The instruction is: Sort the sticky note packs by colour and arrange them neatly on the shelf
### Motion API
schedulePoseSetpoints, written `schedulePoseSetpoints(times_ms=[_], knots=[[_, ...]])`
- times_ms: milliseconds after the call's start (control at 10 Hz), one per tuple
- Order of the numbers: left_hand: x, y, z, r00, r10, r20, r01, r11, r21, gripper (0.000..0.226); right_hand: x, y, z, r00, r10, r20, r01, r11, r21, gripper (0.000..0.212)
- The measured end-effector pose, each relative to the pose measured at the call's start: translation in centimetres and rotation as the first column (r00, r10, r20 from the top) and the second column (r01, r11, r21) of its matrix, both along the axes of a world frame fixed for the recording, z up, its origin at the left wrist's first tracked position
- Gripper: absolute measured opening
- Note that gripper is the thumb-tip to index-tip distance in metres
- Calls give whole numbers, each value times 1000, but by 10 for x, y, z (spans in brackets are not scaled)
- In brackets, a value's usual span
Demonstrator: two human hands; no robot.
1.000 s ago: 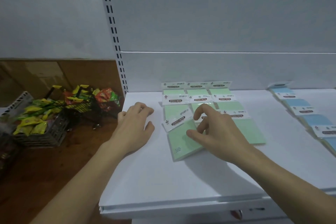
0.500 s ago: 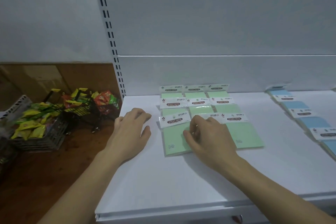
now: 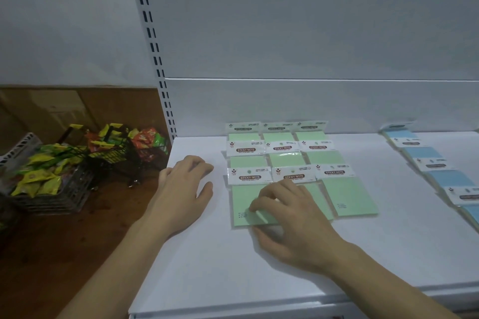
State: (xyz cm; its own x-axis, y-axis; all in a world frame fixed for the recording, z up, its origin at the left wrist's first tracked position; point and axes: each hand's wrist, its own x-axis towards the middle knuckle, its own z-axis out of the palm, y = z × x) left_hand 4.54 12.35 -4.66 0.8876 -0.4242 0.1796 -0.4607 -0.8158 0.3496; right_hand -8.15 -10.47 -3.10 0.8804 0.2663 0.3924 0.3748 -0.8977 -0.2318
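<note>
Left hand point(image 3: 185, 186): laid palm down on the flat white metal shelf point(image 3: 233, 272), forearm stretched forward, fingers loosely bent, nothing held; set just left of the packs, apart from them.

Right hand point(image 3: 290, 217): reached in from the right and arched over the front-left pack. Bent fingertips point(image 3: 255, 208) are pressed on its top face and the thumb is set against its near edge, so the pack is pinched.

That flat, square, pale green sticky note pack point(image 3: 243, 204), in glossy clear wrap, lies flat on the shelf as the near-left corner of a grid. The other green packs point(image 3: 347, 194) are shingled in three columns and three rows, back row against the rear panel.

Each white header card point(image 3: 250, 176) is printed "STICKY NOTE" on a brown band, with a small red logo; the finer print cannot be read.

Pale blue sticky note packs point(image 3: 425, 154) are overlapped in one line at the right, well apart.

Far left: dark wire baskets point(image 3: 59, 197) of yellow, green and red snack packets point(image 3: 39, 179) on a brown wooden surface point(image 3: 64, 254). A white slotted upright point(image 3: 153, 41) is seen behind.
</note>
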Motion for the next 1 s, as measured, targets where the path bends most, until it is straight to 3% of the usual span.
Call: schedulePoseSetpoints(times_ms=[800, 1000], knots=[[-2, 1, 2, 999, -37, 20, 37, 999, -3, 38, 0, 6, 4, 998, -49, 44, 50, 999, -14, 31], [-2, 1, 3, 999, -21, 38, 21, 1000, 18, 38, 2, 1, 4, 980, -164, 114, 157, 985, 71, 26]])
